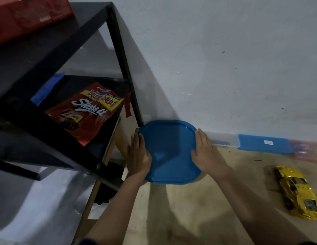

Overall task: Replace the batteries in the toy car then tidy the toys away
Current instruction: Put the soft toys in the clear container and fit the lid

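A round blue lid (169,151) covers a container standing on the floor against the white wall, beside the black shelf's leg. My left hand (138,156) grips its left rim and my right hand (205,152) grips its right rim. What is under the lid is hidden. A shiny yellow toy car (297,191) lies on the wooden floor at the right, apart from both hands.
A black shelf unit (118,55) stands at the left, with a red snack bag (83,112) on its lower shelf and a red box (30,16) on top. A clear box with a blue lid (264,144) lies along the wall at the right.
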`<state>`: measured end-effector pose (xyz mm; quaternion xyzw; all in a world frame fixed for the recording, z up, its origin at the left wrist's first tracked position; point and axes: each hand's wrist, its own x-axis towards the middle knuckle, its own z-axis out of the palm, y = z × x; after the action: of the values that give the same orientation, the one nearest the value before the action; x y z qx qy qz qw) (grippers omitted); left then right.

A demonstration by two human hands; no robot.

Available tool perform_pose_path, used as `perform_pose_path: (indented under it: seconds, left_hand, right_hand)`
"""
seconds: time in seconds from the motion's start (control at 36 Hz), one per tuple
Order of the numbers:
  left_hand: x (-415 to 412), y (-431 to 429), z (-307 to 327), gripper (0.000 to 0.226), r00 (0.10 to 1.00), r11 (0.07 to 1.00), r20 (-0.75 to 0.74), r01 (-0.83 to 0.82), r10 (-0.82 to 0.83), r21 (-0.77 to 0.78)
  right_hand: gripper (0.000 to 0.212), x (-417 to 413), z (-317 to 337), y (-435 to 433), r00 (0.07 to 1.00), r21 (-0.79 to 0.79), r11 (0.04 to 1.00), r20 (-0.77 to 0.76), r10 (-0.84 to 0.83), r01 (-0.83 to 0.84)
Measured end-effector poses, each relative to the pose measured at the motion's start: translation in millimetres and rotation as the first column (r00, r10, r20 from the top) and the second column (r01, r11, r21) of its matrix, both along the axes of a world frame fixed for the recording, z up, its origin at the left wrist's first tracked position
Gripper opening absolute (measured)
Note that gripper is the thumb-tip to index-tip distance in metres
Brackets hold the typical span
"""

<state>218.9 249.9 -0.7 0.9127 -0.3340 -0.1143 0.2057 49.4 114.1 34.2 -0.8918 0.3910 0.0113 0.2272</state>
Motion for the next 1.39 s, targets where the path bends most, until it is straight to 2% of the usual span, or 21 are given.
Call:
perform_pose_path:
  seconds: [0.08,0.17,0.36,0.56,0.64,0.72,0.81,0.92,1.08,1.25,1.39]
  left_hand:
    - [12.3,-14.7,-1.8,0.053,0.998,0.998,0.028,0.060,-0.060,-0.004]
    - [18.5,-25.5,-5.3,0.053,0.995,0.995,0.038,0.096,-0.097,0.032]
    - [22.1,-24.6,-12.1,0.056,0.989,0.992,0.077,0.120,-0.122,0.033]
    - [22.9,-21.3,-9.0,0.066,0.983,0.983,0.080,0.158,-0.166,0.092]
    - [17.3,-16.7,-5.0,0.073,0.969,0.973,0.126,0.201,-0.214,0.111]
    - [5.7,-7.6,-0.9,0.070,0.983,0.984,0.085,0.158,-0.165,0.076]
    - [-7.5,4.2,-0.4,0.070,0.994,0.990,0.044,0.091,-0.096,0.106]
    - [-10.4,8.8,-5.7,0.071,0.998,0.992,0.019,0.055,-0.058,0.110]
    - [-2.6,8.2,-11.5,0.072,0.993,0.992,0.041,0.104,-0.108,0.074]
    - [-4.2,8.4,-7.6,0.070,0.992,0.989,0.042,0.110,-0.115,0.103]
    - [-2.6,8.4,-2.3,0.071,0.991,0.981,0.017,0.131,-0.134,0.147]
  right_hand:
    - [0.064,6.3,-2.8,-1.0,1.000,0.018,1.000,-0.027,-0.011,0.012]
    - [0.063,10.4,-6.1,4.9,0.997,-0.049,0.997,-0.049,-0.061,0.059]
    - [0.062,18.3,-10.5,5.6,0.993,-0.084,0.990,-0.029,-0.113,0.110]
    - [0.063,20.9,-14.7,8.2,0.987,-0.055,0.989,-0.085,-0.138,0.134]
    - [0.066,17.7,-9.5,10.6,0.985,-0.070,0.990,-0.116,-0.127,0.120]
    - [0.070,10.8,-3.0,14.6,0.994,-0.082,0.994,-0.072,-0.083,0.077]
    - [0.071,4.4,-4.6,24.3,0.996,-0.049,0.997,-0.066,-0.056,0.053]
    - [0.068,2.8,-16.8,37.0,0.989,-0.050,0.991,-0.074,-0.126,0.123]
    - [0.091,7.3,-26.5,40.8,0.985,-0.074,0.982,0.011,-0.174,0.174]
    - [0.078,6.6,-24.9,43.6,0.977,-0.038,0.978,0.054,-0.205,0.207]
    - [0.070,2.8,-11.2,44.5,0.984,-0.033,0.983,-0.010,-0.180,0.179]
